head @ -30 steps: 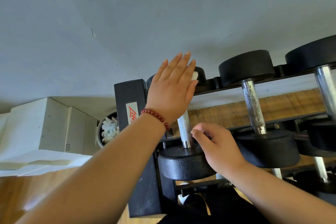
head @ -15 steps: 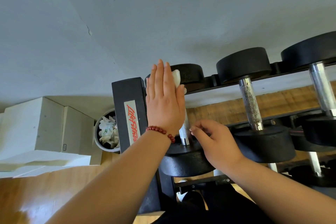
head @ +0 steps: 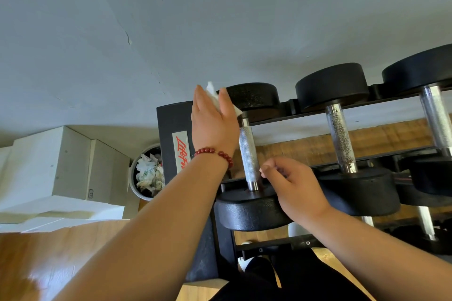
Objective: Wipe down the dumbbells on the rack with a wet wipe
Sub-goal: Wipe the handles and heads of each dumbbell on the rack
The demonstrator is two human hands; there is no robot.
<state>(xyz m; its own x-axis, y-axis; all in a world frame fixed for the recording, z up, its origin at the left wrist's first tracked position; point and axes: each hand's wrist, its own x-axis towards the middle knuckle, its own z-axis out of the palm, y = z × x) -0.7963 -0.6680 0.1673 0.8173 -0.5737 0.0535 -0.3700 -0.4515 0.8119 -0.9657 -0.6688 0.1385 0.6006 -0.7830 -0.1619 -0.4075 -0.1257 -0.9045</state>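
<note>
- The left hand [head: 212, 127] pinches the wipe [head: 212, 94] between thumb and fingers, up against the left side of the far head [head: 254, 98] of the leftmost dumbbell [head: 248, 156]. Most of the wipe is tucked behind the hand, so it can bunch up and only clean one strip.
- The right hand [head: 296, 188] is curled with nothing in it, over the near head [head: 249, 215], fingertips just beside the handle [head: 249, 168]. Can't tell if it actually touches. If it isn't steadying anything, a hard sideways shove at the far end could roll the dumbbell on the rack [head: 171, 134].
- That right hand also sits between this near head and the next dumbbell [head: 341, 139] to the right. If either one shifts, the fingers get pinched, imo.
- The handle is knurled, so it'll probably shred a thin wipe and leave lint in the grooves.
- The next dumbbell's handle is speckled dark, rust or grime, can't say which. The same wipe would just spread that around.
- The bracelet [head: 215, 153] on the left wrist hangs near the handle and could snag or scrape on it.
</note>
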